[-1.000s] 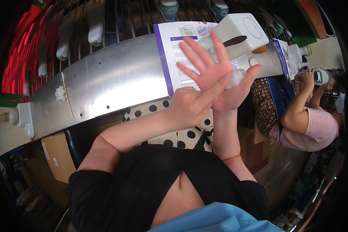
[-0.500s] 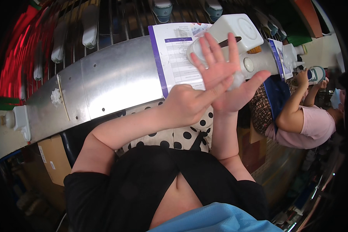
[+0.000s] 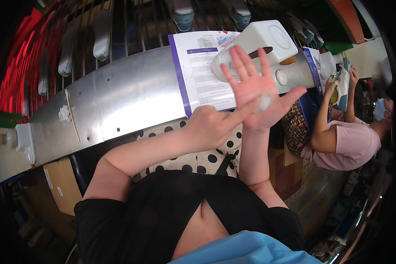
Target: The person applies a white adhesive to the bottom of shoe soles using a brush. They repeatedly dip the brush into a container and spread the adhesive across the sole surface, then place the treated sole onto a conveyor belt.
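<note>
My right hand is held up with its palm toward me, fingers spread and thumb stretched out to the right. Against that palm, near the base of the thumb, rests a whitish, see-through blob; its material is unclear. My left hand reaches across from the left. Its index finger is stretched out, the tip touching the right palm beside the blob, while the other fingers curl under and are partly hidden. Behind my right hand lies a white plastic container with a dark brown strip against it, next to a printed sheet with a purple edge.
A metal worktop runs across, carrying a thin stick, a crumpled white wad and a round white lid. Shoes stand on a roller rack beyond. At right, a co-worker in a pink shirt handles a shoe.
Both my hands sit slightly lower in the picture, and the left fingertip and whitish blob are a little lower on the palm. The co-worker has turned the shoe and moved it left.
</note>
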`<state>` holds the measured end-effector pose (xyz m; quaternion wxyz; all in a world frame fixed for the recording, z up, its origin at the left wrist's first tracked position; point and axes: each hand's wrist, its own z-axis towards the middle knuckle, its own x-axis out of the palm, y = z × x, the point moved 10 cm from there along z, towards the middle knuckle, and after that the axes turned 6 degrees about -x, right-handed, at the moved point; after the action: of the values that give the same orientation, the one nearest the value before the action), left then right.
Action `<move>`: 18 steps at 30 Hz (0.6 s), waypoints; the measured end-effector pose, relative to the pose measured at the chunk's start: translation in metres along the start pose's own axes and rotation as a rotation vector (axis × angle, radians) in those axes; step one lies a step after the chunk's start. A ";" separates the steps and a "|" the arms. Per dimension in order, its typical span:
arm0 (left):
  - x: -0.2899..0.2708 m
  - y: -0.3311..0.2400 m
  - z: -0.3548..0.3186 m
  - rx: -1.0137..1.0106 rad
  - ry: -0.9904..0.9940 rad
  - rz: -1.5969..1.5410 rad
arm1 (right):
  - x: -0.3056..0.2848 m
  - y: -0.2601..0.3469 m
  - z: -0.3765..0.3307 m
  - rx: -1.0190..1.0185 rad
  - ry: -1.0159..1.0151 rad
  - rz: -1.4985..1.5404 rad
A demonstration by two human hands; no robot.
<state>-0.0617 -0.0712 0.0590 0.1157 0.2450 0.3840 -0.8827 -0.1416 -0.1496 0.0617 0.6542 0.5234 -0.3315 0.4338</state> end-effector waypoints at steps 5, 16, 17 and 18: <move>-0.007 -0.004 -0.021 0.097 0.148 -0.062 | 0.019 0.040 0.014 -0.070 0.100 -0.039; -0.008 -0.011 0.001 0.058 0.015 -0.149 | 0.032 0.027 0.003 -0.064 0.182 0.061; -0.005 -0.009 -0.005 0.040 0.061 -0.152 | 0.027 0.029 0.002 -0.071 0.162 0.016; -0.004 -0.008 -0.009 0.033 0.066 -0.170 | 0.022 0.029 0.002 -0.079 0.137 -0.095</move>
<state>-0.0579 -0.0588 0.0611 0.0234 0.2424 0.3925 -0.8869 -0.1589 -0.1441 0.0933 0.7152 0.4815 -0.2778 0.4237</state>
